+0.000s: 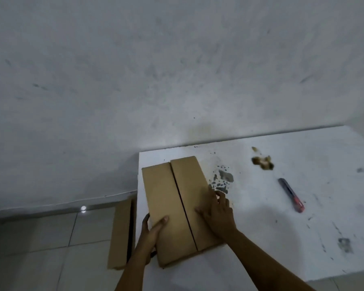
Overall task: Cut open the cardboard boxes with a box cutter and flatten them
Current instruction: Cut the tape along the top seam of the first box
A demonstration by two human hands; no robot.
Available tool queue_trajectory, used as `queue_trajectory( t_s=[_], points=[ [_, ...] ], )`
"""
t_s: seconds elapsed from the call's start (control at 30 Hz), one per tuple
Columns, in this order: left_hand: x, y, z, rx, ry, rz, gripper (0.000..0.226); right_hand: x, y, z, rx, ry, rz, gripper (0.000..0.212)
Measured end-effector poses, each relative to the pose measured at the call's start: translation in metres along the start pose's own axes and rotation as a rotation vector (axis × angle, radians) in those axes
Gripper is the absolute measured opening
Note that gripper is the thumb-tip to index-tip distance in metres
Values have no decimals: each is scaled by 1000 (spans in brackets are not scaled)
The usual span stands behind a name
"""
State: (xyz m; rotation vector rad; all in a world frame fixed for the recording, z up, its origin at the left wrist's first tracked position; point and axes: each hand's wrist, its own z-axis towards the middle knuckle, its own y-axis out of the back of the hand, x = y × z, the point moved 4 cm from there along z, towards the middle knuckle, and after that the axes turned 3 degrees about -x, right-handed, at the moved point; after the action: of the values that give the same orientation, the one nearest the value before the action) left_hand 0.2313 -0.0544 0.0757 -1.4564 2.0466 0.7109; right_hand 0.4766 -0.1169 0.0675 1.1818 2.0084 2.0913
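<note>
A brown cardboard box (177, 208) lies flat on the near left part of the white tabletop (282, 227), its left edge close to the tabletop's left edge. Its long axis runs from the near edge away toward the wall, leaning slightly leftward at the far end. The upper face shows two long flaps meeting along a dark seam that runs the full length of the box; the flaps are closed, plain and unprinted, with no tape discernible. The left hand (153, 232) grips the box's near left edge, thumb lying on top and fingers wrapped over the side. The right hand (219, 213) rests on the right flap with fingers spread and fairly straight, pressing down near the right edge. The two hands are apart, one on each side of the seam. A box cutter (291, 195) with a dark body and red end lies on the tabletop well to the right of the box, untouched, its length running diagonally away and to the left. Dark and brownish stains mark the tabletop beyond the box. A second cardboard piece (122, 236) lies on the tiled floor (40, 248) beside the tabletop's left side.
</note>
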Motion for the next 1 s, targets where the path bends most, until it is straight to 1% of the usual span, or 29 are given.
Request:
queue_trajectory(
  t_s=[0.03,0.1,0.17,0.23,0.27,0.33,0.37,0.43,0.5,0.53,0.6,0.63,0.73,0.83,0.87,0.93,1.0],
  points=[
    [-2,-11,-8,-29,-16,-2,91,-6,5,5,0,74,-53,85],
    [-10,-14,-15,-20,-58,15,88,-4,6,7,-8,142,-115,76],
    [-17,-15,-19,-58,-94,29,99,-5,7,9,24,179,-138,74],
    [-27,-13,-22,-112,-137,83,112,-5,10,14,47,169,-126,71],
    [-33,-12,-22,-126,-154,129,114,-4,12,16,86,134,-80,66],
    [-49,-13,-23,-143,-201,252,109,-3,13,21,148,73,91,53],
    [-57,-14,-23,-150,-221,316,107,-1,16,24,171,72,183,48],
    [-72,-15,-22,-194,-273,465,109,7,26,25,219,122,340,52],
    [-87,-19,-29,-223,-281,627,104,25,38,18,318,126,493,50],
    [-95,-22,-33,-233,-288,708,99,34,40,14,382,86,549,53],
    [-113,-32,-50,-229,-303,854,85,44,39,7,486,-57,603,77],
    [-121,-38,-56,-227,-325,916,80,47,37,5,504,-130,626,85],
    [-133,-47,-57,-205,-372,1039,76,47,39,0,491,-306,816,92],
    [-133,-53,-46,-122,-451,1094,82,39,44,-3,463,-379,945,98],
    [-132,-58,-43,-76,-495,1079,83,35,44,-4,467,-396,942,103],
    [-128,-69,-43,18,-576,952,86,26,45,-7,490,-448,985,113],
    [-123,-76,-45,81,-594,749,98,18,51,-13,496,-481,1045,109]
  ],
)
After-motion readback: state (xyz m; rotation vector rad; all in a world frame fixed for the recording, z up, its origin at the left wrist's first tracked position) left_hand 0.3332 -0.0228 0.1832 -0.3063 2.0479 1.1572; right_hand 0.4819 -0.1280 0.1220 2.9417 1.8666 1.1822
